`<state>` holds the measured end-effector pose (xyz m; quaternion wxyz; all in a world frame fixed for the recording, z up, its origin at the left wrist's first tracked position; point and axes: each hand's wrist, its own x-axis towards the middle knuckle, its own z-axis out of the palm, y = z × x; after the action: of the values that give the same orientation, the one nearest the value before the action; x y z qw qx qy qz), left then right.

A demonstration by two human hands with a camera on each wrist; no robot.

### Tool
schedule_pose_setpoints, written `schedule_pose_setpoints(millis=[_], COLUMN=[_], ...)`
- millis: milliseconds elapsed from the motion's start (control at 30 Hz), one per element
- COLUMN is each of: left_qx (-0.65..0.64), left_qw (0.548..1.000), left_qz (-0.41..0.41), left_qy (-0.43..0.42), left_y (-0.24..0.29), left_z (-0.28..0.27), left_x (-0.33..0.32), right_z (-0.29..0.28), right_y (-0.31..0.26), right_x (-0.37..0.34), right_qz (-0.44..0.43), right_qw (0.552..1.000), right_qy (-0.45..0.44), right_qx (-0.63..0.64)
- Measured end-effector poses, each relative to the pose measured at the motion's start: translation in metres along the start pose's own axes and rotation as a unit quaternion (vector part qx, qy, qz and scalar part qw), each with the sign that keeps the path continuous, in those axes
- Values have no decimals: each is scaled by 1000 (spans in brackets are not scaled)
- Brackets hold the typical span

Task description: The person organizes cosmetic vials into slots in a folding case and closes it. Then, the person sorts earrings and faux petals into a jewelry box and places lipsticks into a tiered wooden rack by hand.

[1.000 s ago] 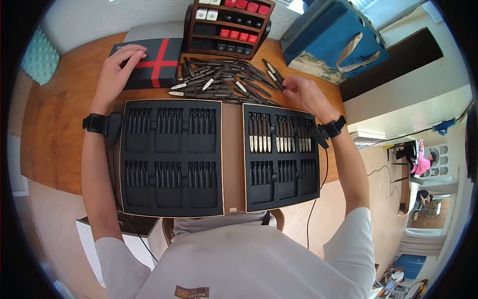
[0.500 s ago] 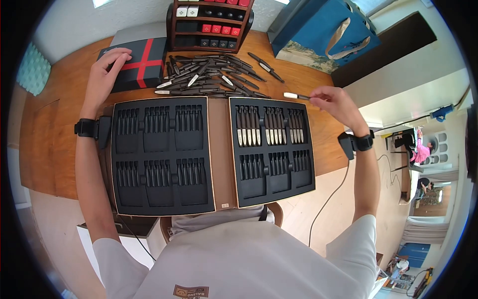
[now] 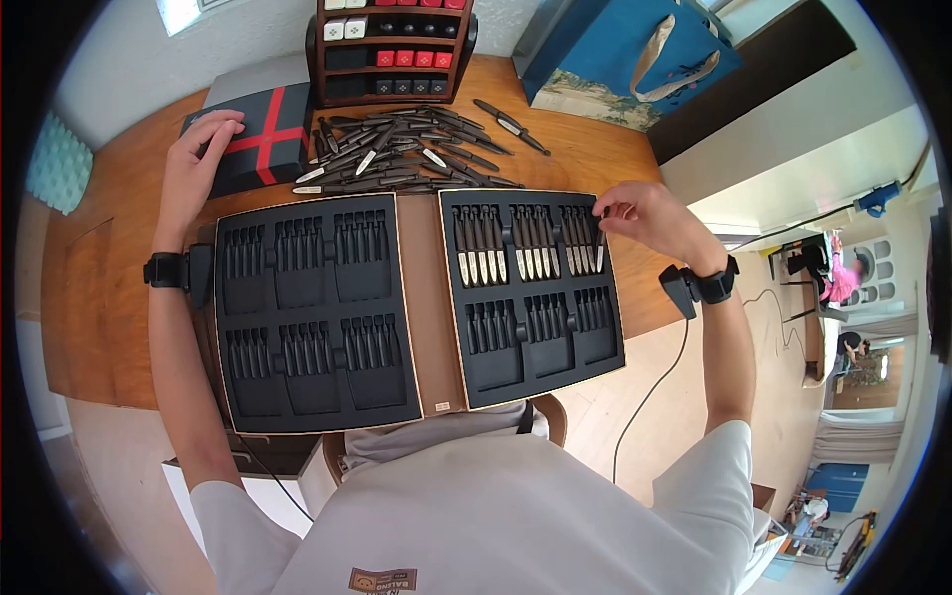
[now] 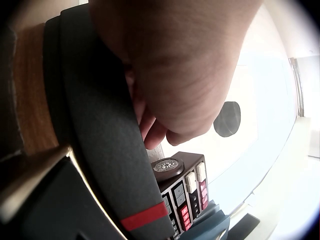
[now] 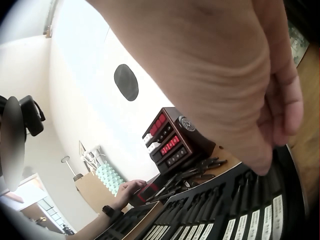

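Observation:
My right hand (image 3: 650, 223) is at the upper right corner of the open case's right tray (image 3: 531, 372). Its thumb and fingertips pinch the dark end of a slim pen-like stick (image 3: 600, 260), whose pale labelled end points toward me. That stick lies in the last upper compartment beside others like it. In the right wrist view, the fingertips (image 5: 265, 162) are down at the tray's edge, hiding the pinched end. My left hand (image 3: 193, 159) rests on a black gift box (image 3: 226, 178) with a red ribbon, fingers lightly bent, holding nothing.
Behind the case lies a heap of similar dark sticks (image 3: 397, 149), with a few apart to its right. The case's left tray (image 3: 317, 307) has bare slots. A wooden rack of dice-like cubes (image 3: 392, 55) and a blue paper bag (image 3: 615, 59) stand at the back.
My right hand picked up a stick from the table right of the heap, swung right, then brought it down into the tray's upper right compartment. The left hand stayed on the gift box.

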<state>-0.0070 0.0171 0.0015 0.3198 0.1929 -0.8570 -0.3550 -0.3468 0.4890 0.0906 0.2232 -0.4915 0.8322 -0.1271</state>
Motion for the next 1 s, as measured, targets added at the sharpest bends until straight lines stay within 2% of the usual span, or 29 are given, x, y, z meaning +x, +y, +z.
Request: schedule_pose_setpoints(millis=[33,100,233,300,600,733,933,1000], left_qx=[-4,-7,3,3,-6,-7,-4,-6], left_qw=[1000,1000,1000,1000,1000,1000,1000,1000], left_qz=[1,-2,1,-2,0,1,1,0], left_qy=[-1,0,3,2,-3,-5,-5,-6], left_y=[1,0,-2,0,0,-7,-7,-6], left_z=[0,0,1,1,1,0,0,0], left_x=[0,-1,-1,-1,-1,0,0,0], right_z=[5,13,26,28,40,41,41,39], right_y=[3,8,7,5,7,4,2,-1], right_x=[0,-1,-9,-13,-31,-36,-35,-34], right_qz=[0,-65,-72,-86,-91,-71,-102,-70], right_qw=[1000,995,994,991,983,985,974,982], right_qy=[0,7,23,71,120,119,123,82], right_qx=[0,-71,-76,-76,-108,-107,-158,-154])
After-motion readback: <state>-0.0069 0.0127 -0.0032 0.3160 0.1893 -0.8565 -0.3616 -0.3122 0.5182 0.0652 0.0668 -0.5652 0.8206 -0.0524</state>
